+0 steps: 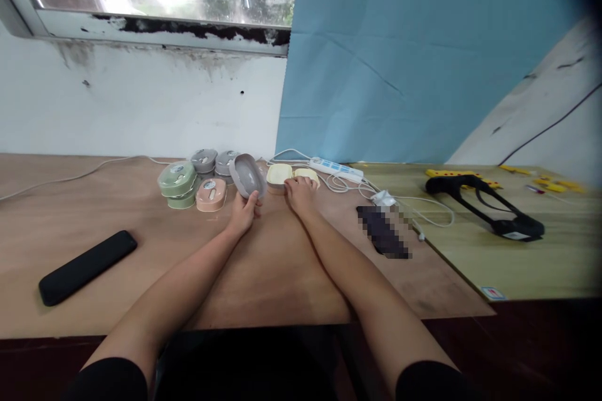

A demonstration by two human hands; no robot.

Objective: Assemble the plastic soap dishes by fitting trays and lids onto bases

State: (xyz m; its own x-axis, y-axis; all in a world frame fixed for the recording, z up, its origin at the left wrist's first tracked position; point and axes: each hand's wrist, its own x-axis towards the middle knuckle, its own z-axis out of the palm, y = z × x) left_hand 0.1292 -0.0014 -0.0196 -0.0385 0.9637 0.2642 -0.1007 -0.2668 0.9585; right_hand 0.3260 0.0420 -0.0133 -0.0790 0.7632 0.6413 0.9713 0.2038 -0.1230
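My left hand (244, 212) grips the near edge of a grey oval plastic box (247, 175), which is tilted up so its hollow inside shows. My right hand (301, 194) has curled fingers on a cream box (308, 174) at the back of the table; the hand partly hides this box. Just left of it, close to my right thumb, stands another cream-topped box (279, 173) with a pinkish lower part. Left of the grey box are a pink lidded box (211, 195), stacked green lidded boxes (177, 180) and grey lidded boxes (204, 161).
A long black case (88, 267) lies on the brown table (263, 282) at left. Behind my right hand are a white power strip (336, 169) and loose cables. A pixelated dark object (383, 232) lies at right, with a black strap frame (489, 210) beyond.
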